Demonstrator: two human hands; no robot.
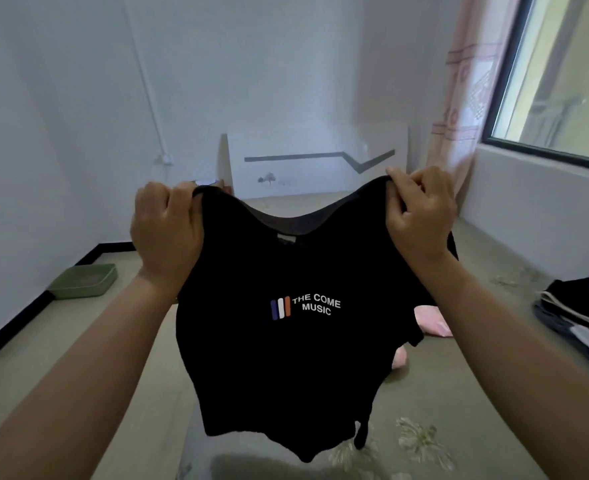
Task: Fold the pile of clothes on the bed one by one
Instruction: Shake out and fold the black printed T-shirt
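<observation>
Head view: a black T-shirt (286, 358) hangs in the air above the bed (459, 410), print facing us.
Left hand (166, 230): fingers curled tight on the left shoulder seam.
Right hand (421, 213): pinching the other shoulder.
Advice: I'd level both hands, pull the neckline taut, then lower it flat.
Far right: stacked clothes (580, 313) wait.

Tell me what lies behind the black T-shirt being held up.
Behind the black T-shirt, held up by the left hand and right hand, pink cloth peeks out at its right edge on the bed. The rest of it is covered.
</observation>
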